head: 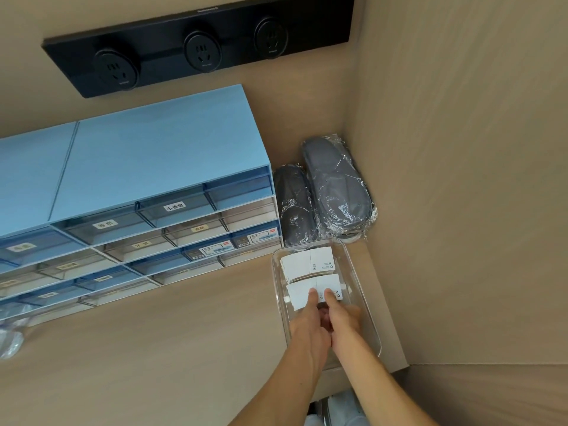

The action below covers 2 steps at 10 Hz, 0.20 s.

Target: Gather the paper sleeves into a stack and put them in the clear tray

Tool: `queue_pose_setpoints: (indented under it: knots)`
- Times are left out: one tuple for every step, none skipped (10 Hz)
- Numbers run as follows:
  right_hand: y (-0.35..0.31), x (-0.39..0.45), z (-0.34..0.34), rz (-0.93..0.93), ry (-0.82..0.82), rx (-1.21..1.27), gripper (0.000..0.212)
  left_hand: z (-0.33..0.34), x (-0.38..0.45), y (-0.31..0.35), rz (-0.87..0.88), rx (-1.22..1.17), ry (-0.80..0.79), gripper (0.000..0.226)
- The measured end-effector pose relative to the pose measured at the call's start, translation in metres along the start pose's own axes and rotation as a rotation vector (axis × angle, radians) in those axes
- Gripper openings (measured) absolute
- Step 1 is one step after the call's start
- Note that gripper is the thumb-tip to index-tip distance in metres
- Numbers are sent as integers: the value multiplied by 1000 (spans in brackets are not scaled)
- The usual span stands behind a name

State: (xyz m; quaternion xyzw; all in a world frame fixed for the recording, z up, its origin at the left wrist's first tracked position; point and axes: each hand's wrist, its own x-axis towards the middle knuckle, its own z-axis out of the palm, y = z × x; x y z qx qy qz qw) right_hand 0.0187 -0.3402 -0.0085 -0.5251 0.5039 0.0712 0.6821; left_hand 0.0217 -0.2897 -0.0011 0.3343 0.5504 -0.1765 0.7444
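Note:
A clear tray (356, 272) stands on the beige counter near the right wall. Inside it lie two stacks of white paper sleeves, a far stack (307, 261) and a near stack (302, 292). Both of my hands are inside the tray, side by side. My left hand (310, 318) has a fingertip pressed on the near stack. My right hand (341, 315) also touches that stack with a fingertip, its thumb spread to the right. Whether the fingers grip the stack from below is hidden.
A blue drawer organizer (147, 192) with labelled drawers stands left of the tray. Two pairs of grey slippers in plastic wrap (325, 192) fill the corner behind the tray. A black socket strip (196, 44) is on the wall. Crumpled plastic (9, 336) lies at the far left.

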Motion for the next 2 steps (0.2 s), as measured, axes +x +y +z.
queue_pose_setpoints:
  knots:
    - [-12,-23,-7,-64,-78,1,29,1,-15,7,-65,-6,-101,44]
    - [-30,-45,-10,-174,-124,14,29,-2,-44,21,-79,-54,-188,29]
